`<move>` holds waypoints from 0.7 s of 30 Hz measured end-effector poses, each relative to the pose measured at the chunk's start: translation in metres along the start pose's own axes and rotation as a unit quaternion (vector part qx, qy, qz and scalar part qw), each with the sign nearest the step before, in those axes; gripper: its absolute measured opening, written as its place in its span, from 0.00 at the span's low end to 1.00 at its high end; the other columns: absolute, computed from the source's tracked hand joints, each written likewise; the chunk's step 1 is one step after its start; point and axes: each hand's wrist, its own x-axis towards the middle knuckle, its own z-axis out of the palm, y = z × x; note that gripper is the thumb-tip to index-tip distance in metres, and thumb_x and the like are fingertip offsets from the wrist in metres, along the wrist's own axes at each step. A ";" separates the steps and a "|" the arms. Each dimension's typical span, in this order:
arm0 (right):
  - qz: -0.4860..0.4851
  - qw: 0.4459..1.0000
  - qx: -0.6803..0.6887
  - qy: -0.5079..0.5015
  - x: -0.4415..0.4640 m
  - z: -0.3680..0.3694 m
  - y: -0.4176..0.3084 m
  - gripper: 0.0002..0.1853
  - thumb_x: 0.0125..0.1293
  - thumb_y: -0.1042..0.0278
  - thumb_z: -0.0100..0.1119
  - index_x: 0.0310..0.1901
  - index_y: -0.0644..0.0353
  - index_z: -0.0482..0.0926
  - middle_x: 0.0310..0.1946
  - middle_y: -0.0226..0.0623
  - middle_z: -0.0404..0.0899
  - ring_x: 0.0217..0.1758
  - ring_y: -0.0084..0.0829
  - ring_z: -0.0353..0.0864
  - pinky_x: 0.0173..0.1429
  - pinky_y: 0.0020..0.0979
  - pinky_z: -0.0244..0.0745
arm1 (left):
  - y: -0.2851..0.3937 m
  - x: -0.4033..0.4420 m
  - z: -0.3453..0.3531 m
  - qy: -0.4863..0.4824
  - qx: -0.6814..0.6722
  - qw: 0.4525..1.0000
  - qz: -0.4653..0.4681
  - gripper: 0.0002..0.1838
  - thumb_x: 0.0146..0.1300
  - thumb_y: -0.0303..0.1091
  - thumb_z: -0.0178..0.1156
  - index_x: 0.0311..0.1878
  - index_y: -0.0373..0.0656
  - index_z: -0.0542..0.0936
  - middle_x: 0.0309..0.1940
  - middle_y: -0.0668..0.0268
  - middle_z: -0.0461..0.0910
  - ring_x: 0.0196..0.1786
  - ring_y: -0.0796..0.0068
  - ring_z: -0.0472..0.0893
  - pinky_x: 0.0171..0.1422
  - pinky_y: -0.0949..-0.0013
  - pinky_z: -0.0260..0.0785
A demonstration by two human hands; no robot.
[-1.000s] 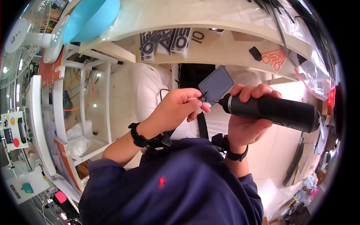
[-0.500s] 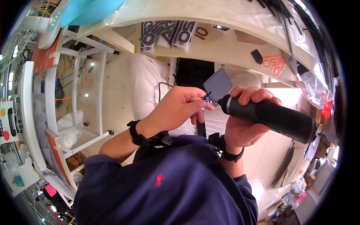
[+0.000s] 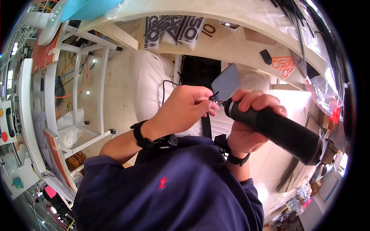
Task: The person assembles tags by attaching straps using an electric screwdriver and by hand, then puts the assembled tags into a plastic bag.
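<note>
I've got the right hand [image 3: 246,134] wrapped tight around a chunky black driver [image 3: 279,133], nose pointed at the left hand [image 3: 189,106], which is pinching a tiny dark fitting [image 3: 213,99] over the lap [image 3: 147,88]. Grey panel [image 3: 226,81] just past that, can't tell if they touch. Further out, printed packets [image 3: 173,30] at the left end of the shelf [image 3: 227,46], blue basin [image 3: 86,8] by the left end of the worktop [image 3: 185,9].
</note>
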 end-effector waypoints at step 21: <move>-0.029 0.998 0.021 -0.050 -0.005 -0.001 -0.003 0.33 0.66 0.41 0.61 0.60 0.55 0.61 0.41 0.41 0.70 0.32 0.36 0.79 0.37 0.42 0.81 | -0.007 -0.001 0.002 0.000 0.064 0.998 0.020 0.07 0.68 0.24 0.56 0.41 0.29 0.79 0.30 0.63 0.84 0.36 0.78 0.86 0.40 0.75 0.77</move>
